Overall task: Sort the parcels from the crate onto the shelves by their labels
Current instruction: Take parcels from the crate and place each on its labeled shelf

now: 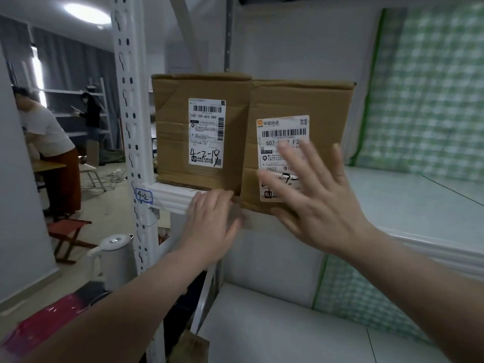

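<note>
On the shelf (406, 200) at my twelve o'clock stands the left parcel (172, 132), with the right parcel (327, 113) touching it at one o'clock. My right hand (319, 195) lies before that parcel's label (277, 132), my left hand (209, 221) before the front rail (170, 197). The post (128, 100) is at eleven o'clock, the kettle (115, 258) at eight.

The left parcel (178, 132) and the right parcel (314, 106) were both seen in plain brown cardboard. The left label (206, 132) was white, printed and handwritten in black. The right label (281, 132) was likewise white and black, with an orange mark at its corner. The shelf upright (128, 100) was painted white, and its tag (143, 196) was outlined in blue. A green-and-white check was shown on the cloth (424, 87). The kettle (115, 258) was white, the stool (69, 227) red, the curtains (73, 69) grey.
</note>
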Motion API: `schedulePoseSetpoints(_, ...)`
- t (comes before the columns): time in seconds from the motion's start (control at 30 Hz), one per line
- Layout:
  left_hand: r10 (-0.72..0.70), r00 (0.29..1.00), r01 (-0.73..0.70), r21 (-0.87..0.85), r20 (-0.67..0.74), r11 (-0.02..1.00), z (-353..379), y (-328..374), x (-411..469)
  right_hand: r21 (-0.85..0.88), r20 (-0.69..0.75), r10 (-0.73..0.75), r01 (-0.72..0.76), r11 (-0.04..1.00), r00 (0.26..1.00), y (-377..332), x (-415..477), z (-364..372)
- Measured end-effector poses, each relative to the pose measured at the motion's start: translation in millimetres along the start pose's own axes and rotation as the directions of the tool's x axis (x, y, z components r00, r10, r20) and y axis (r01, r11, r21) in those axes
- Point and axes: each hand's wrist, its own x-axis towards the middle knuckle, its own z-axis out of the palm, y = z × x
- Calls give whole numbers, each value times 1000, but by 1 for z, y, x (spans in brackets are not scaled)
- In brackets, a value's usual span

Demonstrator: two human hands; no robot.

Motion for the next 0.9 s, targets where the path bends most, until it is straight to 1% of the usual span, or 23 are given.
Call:
schedulePoseSetpoints(0.07,48,998,-48,-3,-37,999,3,-6,4,-95,96,-126,136,986,987,4,11,10)
schedulePoseSetpoints(0.13,75,995,-76,-17,-67,997,4,-11,7,-141,197,-174,204,969,965,11,19,17)
schedulePoseSetpoints(0.2,107,990,-110,-32,-90,993,4,-14,8,-173,242,-183,228,958,953,15,21,23)
schedulePoseSetpoints(0.33,147,982,-154,-49,-118,987,6,-20,7,-187,262,-183,236,954,948,14,19,29)
schedulePoseSetpoints(0.43,151,980,-160,-55,-132,986,7,-19,7,-186,252,-178,228,956,951,16,21,33)
schedulePoseSetpoints(0.9,152,979,-160,-51,-133,986,7,-19,6,-204,311,-193,263,943,931,21,35,54)
